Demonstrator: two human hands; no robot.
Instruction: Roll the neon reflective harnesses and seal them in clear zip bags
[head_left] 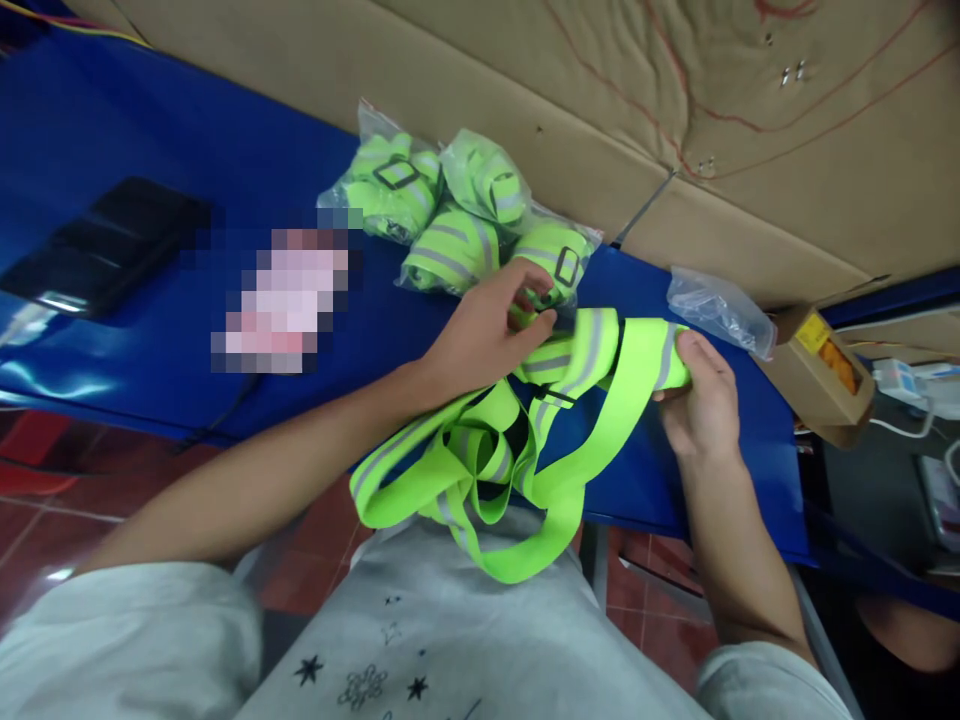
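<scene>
A neon-green reflective strap vest (517,450) with grey stripes hangs in loose loops from the edge of the blue table (150,150) down over my lap. My left hand (487,330) pinches the folded upper part of the straps near a black buckle. My right hand (701,395) is closed on the right end of the same fold, thumb on top. Both hands hold the vest just above the table's near edge.
Several bagged green vests (457,215) lie in a cluster behind my hands. An empty clear plastic bag (720,310) sits to the right, beside a small cardboard box (821,375). A black phone (105,245) lies far left. Cardboard sheets (600,90) cover the back.
</scene>
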